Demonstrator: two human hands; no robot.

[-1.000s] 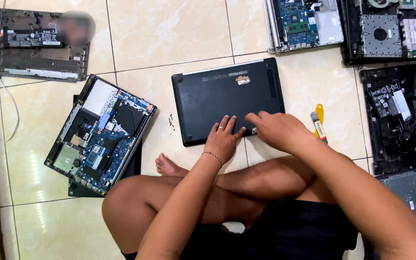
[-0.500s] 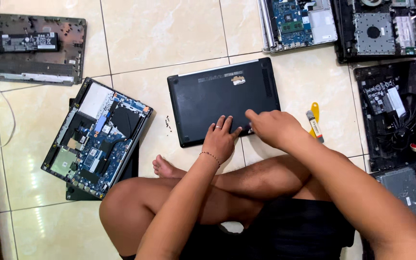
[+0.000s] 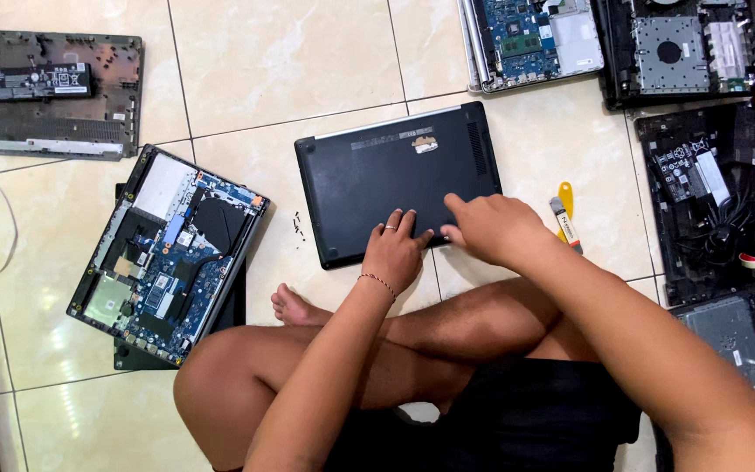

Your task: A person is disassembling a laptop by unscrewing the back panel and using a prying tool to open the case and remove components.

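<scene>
On the cream tiled floor (image 3: 308, 61), just beyond the person's crossed legs, a closed black laptop (image 3: 386, 175) lies bottom side up. Its underside is matte and dark, with a small pale sticker near the far edge, a row of vent slits at the far right corner and small round feet at the corners. Its long axis runs roughly from 9 to 3 o'clock, turned slightly so that the right end sits farther away than the left.

The left hand (image 3: 395, 253) rests flat on the near edge of the laptop, fingers spread apart and pressing on the shell, gripping nothing; a thin bracelet circles the wrist and a ring shows on one finger. The right hand (image 3: 491, 229) lies just beside it toward 3 o'clock, fingers loosely curled with their tips touching the near right part of the shell. Whether it pinches anything there cannot be told.

A few tiny dark screws (image 3: 297, 225) lie on the tile at 9 o'clock of the laptop's near left corner. At 3 o'clock of the right hand sits a yellow-handled tool (image 3: 567, 214). Farther toward 9 o'clock, an opened laptop (image 3: 168, 253) shows its blue circuit board. At 10 o'clock, well apart, lies a dark bare chassis (image 3: 50, 96), and more opened machines (image 3: 535, 39) line the far edge from 1 to 3 o'clock.
</scene>
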